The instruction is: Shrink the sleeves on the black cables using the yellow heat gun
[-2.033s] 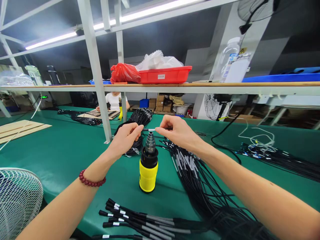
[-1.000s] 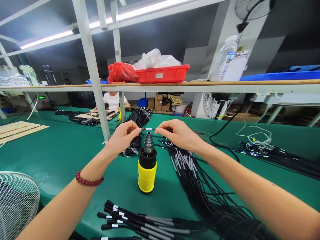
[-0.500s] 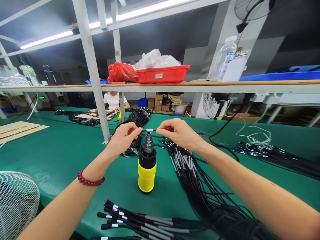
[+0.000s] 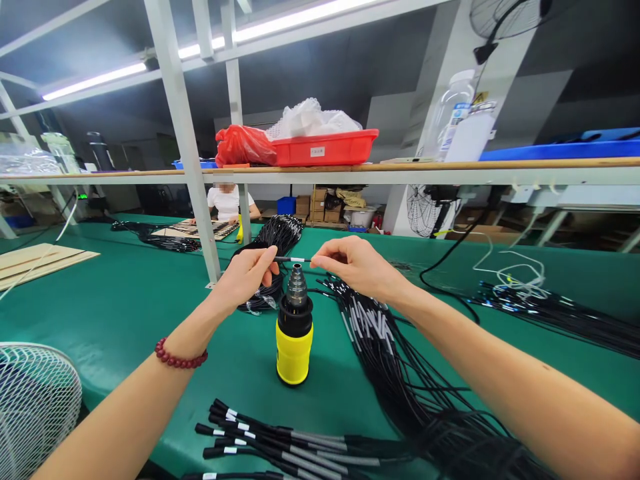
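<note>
Thin cable end held level over the heat gun nozzle

Head view: the left hand (image 4: 245,275) pinches one end of a thin black cable with a short white sleeve (image 4: 293,259), and the right hand (image 4: 354,265) pinches the other side, thumb against forefinger in both cases. Between the two sets of fingertips the cable runs almost level, just above the metal nozzle of the upright yellow and black heat gun (image 4: 295,333), which stands on the green-covered workbench (image 4: 125,300). The white sleeve sits directly over the nozzle tip, apart from it and not touching.

To do this well, as I judge it, the sleeve should stay centred over the nozzle, with the cable kept taut and rolled between the fingertips so that the heat reaches all round. The fingers ought to stay out to the sides of the hot stream. The gun is tall on a small base, so a knock from a wrist could tip it.

Around the gun: a bundle of black cables with grey and white sleeves (image 4: 280,443) lies near the front edge of the bench, and a larger spread of black cables (image 4: 395,363) runs under the right forearm. A red bead bracelet (image 4: 179,357) circles the left wrist. A white fan guard (image 4: 35,393) stands at the lower left. Farther back, another person in a white shirt (image 4: 227,200) sits at the same bench
</note>
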Demonstrator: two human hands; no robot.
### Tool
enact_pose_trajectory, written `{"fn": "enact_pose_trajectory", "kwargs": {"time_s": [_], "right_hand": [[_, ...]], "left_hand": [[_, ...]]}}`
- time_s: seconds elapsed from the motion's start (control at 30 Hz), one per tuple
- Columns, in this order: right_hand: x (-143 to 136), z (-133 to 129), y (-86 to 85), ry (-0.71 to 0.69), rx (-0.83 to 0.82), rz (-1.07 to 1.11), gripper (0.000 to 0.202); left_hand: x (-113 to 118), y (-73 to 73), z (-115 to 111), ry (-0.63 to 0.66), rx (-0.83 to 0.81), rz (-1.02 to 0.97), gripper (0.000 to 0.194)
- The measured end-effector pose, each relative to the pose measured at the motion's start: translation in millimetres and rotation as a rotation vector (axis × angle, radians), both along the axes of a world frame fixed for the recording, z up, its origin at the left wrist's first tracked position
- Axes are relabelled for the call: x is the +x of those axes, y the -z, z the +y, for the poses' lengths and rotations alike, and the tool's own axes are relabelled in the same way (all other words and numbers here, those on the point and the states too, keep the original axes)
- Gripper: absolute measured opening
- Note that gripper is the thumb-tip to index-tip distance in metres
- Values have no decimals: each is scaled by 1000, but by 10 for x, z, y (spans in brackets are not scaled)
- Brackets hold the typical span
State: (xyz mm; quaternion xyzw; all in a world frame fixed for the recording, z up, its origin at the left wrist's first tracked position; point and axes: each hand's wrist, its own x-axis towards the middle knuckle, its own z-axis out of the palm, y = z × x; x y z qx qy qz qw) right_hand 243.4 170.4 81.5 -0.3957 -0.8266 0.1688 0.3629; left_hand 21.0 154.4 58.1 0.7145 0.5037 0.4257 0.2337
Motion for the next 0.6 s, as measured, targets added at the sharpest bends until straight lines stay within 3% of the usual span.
{"fn": "enact_pose_trajectory", "kwargs": {"time_s": [0.4,0.6], "right_hand": [[0,22,3,10,11,11,19],[3,-12,-35,8,40,-109,26]], "left_hand": [[23,-57,-46,47,38,-79,22],[2,-50,-45,66,46,-96,22]]}}
